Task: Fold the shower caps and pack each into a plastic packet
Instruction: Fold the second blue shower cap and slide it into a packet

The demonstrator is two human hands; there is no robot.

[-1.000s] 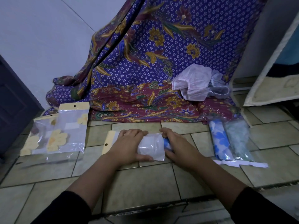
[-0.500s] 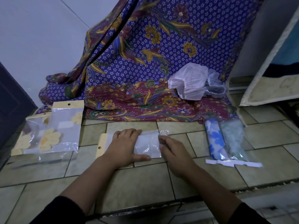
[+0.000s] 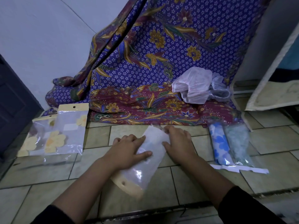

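A clear plastic packet (image 3: 146, 167) with a cream header card lies slanted on the tiled floor, header end toward me, a pale folded shower cap inside it. My left hand (image 3: 127, 151) holds the packet's left side, thumb across its top. My right hand (image 3: 177, 143) grips the far right end. Two filled packets (image 3: 229, 143), one blue flowered and one pale green, lie to the right. Loose white shower caps (image 3: 197, 86) sit crumpled on the patterned cloth behind.
Empty packets with yellow flower print (image 3: 55, 136) lie at the left. A blue and maroon batik cloth (image 3: 145, 70) drapes down the wall onto the floor. A dark door (image 3: 13, 102) stands far left, a pale mattress edge (image 3: 273, 67) at the right.
The packet lay crosswise with its header to the left; now it is turned so the header points toward me. Both hands turned with it.
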